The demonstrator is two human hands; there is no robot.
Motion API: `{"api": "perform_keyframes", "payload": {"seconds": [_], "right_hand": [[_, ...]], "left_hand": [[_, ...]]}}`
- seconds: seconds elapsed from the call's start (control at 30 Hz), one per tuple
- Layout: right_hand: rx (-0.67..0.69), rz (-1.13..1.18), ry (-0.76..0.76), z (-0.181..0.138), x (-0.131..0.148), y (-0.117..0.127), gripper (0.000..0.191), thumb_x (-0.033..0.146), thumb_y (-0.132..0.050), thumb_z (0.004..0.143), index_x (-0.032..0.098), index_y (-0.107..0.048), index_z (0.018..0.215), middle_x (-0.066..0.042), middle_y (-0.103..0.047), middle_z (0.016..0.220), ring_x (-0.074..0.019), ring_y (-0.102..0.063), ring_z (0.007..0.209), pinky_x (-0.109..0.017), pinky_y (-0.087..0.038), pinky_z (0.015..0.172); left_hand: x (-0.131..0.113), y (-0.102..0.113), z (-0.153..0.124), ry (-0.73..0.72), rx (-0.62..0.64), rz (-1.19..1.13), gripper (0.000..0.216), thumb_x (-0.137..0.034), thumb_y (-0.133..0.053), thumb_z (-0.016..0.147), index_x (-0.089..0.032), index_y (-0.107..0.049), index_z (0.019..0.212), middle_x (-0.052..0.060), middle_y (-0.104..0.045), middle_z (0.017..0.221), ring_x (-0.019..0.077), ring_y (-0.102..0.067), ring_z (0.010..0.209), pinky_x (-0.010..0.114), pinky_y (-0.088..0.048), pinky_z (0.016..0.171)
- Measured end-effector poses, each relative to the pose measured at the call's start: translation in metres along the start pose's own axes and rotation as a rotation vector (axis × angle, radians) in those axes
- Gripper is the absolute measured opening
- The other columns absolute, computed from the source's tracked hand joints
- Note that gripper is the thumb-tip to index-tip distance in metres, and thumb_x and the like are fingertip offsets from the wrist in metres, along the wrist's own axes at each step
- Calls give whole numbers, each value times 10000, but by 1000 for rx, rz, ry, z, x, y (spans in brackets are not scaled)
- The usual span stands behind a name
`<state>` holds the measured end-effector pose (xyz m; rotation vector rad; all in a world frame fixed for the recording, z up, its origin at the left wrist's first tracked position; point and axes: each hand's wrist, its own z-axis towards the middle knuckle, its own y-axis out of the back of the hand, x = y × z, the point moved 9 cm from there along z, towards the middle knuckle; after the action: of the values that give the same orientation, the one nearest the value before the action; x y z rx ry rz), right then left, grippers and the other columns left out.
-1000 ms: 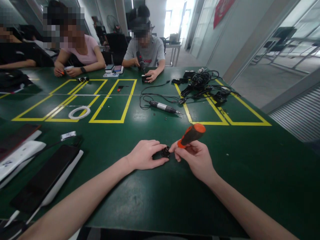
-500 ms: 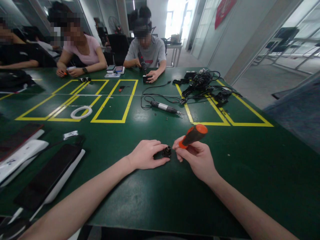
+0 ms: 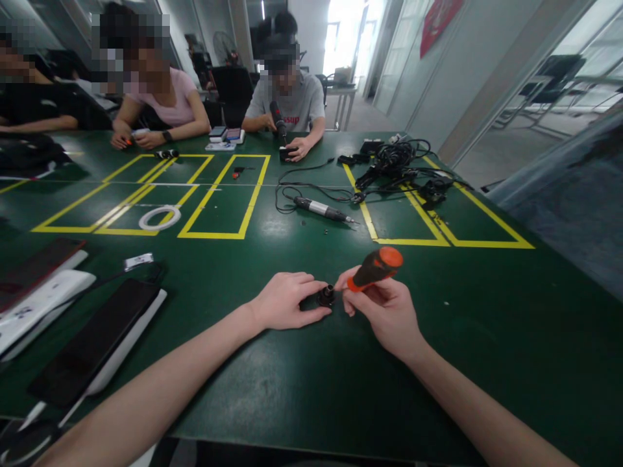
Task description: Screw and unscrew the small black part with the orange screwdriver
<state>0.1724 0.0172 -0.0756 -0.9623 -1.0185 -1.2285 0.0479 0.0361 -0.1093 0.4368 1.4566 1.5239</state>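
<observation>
Bright window (image 3: 338, 55), pale wall (image 3: 452, 78), grey floor (image 3: 509, 126), black chair (image 3: 235, 87)

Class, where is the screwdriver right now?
In the head view, the screwdriver is in the right hand, its handle tilted up, just right of the small black part in the left hand.

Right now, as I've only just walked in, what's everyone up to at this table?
A person's left hand holds a small black part on the green table. The right hand grips an orange-and-black handled tool, tilted beside it; whether its tip touches the part I can't tell. Across the table, a co-worker holds a black tool over a dark block. A corded pen-shaped tool lies between them.
</observation>
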Motion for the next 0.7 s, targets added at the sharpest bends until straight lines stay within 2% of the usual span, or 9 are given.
{"api": "perform_keyframes", "payload": {"seconds": [0.13,0.23,0.33,0.47,0.6,0.7], "right_hand": [[15,16,6,0,-1,-1,372,561,-747,902,203,-724,803,-17,-661,640,-139,-579,506,-297,-531,499],[6,50,-2,-1,-3,-2,360,559,-786,867,208,-706,866,-31,-717,712,-140,-604,531,-290,-554,518],[-9,33,-13,-1,-4,-1,351,524,-837,827,204,-692,823,-28,-715,698,-134,-598,534,-271,-550,516],[6,6,1,0,-2,-1,353,523,-811,856,197,-715,759,-23,-670,668,-132,-583,528,-277,-531,507],[34,58,1,-1,-5,-3,352,547,-732,920,202,-732,851,-29,-688,702,-138,-587,533,-294,-539,514],[11,91,-1,-2,-7,-2,336,538,-772,889,210,-698,908,-36,-729,764,-135,-599,543,-286,-553,518]], "left_hand": [[1,-1,0,5,-1,1,286,-464,-591,986,-199,-690,1030,16,-657,820,173,-649,765,283,-468,667],[1,-1,0,10,-3,7,289,-470,-599,980,-199,-690,1025,12,-648,804,169,-644,748,279,-458,652],[1,-1,1,5,-4,3,286,-466,-603,978,-194,-689,1005,13,-647,796,170,-641,744,276,-447,646],[0,0,1,-4,-9,-3,284,-459,-595,983,-193,-689,1016,18,-653,803,174,-643,754,274,-448,660],[1,0,0,1,-7,-4,295,-467,-578,985,-200,-692,1038,18,-652,796,173,-642,756,273,-451,670],[0,0,0,4,-3,-6,298,-465,-573,986,-200,-691,1053,18,-643,790,173,-639,754,274,-454,669]]}}
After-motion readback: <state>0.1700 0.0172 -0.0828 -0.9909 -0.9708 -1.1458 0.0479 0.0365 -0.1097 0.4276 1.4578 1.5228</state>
